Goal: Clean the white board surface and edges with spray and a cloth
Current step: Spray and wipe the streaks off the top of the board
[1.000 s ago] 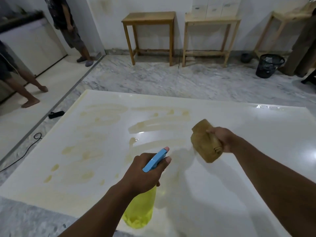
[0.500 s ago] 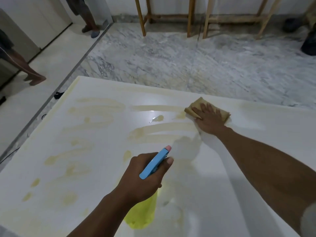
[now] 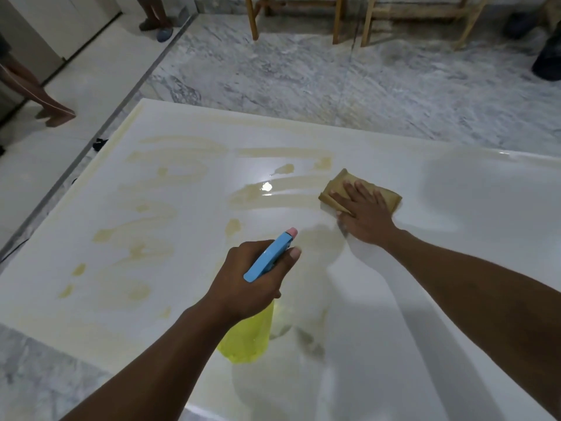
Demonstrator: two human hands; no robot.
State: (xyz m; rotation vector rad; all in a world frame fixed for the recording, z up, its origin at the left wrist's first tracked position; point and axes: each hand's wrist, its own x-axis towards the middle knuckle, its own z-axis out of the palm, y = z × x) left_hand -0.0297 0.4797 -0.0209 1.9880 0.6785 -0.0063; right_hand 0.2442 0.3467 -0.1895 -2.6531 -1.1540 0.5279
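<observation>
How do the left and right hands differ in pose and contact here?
The left hand curls round the spray bottle at its neck; the right hand lies flat, pressing the cloth onto the white board. The left hand is nearer the camera; the right hand reaches farther out. Both are bare.

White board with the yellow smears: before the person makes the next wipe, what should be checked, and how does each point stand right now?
1. Cloth lies flat on the white board under the right hand: ok.
2. Spray bottle gripped by the left hand: ok.
3. Yellowish streaks left of the cloth wiped away: not ok.
4. Board surface right of the cloth looks clean: ok.
5. Far left edge free of yellow tint: not ok.
6. Enough liquid left in the bottle: cannot tell.
</observation>
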